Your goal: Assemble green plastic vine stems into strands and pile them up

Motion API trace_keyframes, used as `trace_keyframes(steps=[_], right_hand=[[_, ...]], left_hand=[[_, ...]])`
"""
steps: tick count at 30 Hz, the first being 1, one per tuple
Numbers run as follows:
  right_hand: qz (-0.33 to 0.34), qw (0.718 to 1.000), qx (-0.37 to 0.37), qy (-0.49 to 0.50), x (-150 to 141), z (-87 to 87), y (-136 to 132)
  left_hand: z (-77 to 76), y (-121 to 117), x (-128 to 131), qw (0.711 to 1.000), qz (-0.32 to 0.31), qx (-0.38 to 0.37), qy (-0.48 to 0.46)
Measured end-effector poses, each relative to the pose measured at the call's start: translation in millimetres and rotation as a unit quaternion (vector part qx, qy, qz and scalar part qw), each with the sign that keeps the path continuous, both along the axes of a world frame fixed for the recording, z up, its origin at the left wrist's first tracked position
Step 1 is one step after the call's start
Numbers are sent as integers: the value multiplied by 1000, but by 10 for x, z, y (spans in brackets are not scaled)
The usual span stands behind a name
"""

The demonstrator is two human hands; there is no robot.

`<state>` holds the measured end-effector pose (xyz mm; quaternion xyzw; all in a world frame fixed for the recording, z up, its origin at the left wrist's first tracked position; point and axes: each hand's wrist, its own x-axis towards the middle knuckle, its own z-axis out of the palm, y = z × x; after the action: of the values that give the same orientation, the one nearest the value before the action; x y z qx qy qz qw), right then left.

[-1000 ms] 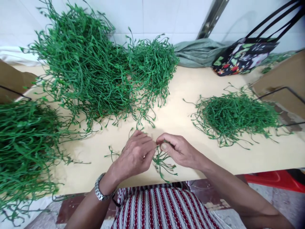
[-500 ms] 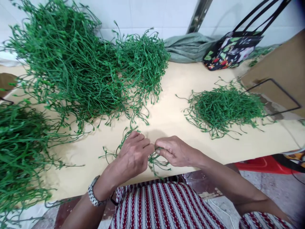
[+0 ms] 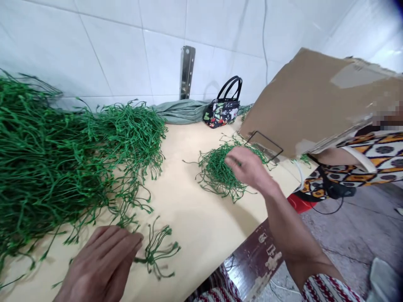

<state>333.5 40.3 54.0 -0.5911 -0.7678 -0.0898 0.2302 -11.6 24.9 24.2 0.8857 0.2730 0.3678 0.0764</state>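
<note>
Clearly, the relation that matters runs between the right hand [image 3: 247, 167] and the smaller pile of bud-tipped green stems [image 3: 218, 176]: the hand is right over the pile's near right side, its forearm slanting up and leftward from the lower right. Its fingers are bent and drawn close together; whether they pinch a stem, or even touch the pile, I cannot tell. Well apart from that pile, to its left and closer to the wearer, a small fanned bunch [image 3: 154, 251] lies on the tabletop [image 3: 179, 201], its gathered end toward the left hand [image 3: 100, 264] and its tips spreading away rightward. The left hand is much the nearer to it, fingers curled and side by side; its thumb is hidden, so its grip is unclear. Farther left of the smaller pile sits the big heap of stems [image 3: 47, 167]; a floral handbag [image 3: 222, 113] stands beyond the pile.
</note>
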Motion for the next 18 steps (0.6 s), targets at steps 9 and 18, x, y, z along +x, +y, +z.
trace_keyframes(steps=[9, 18], right_hand=[[-167, 974, -78, -132, 811, -456, 342], [158, 980, 20, 116, -466, -193, -97]], left_hand=[[-7, -87, 48, 953, 114, -275, -53], [-100, -109, -38, 936, 113, -305, -133]])
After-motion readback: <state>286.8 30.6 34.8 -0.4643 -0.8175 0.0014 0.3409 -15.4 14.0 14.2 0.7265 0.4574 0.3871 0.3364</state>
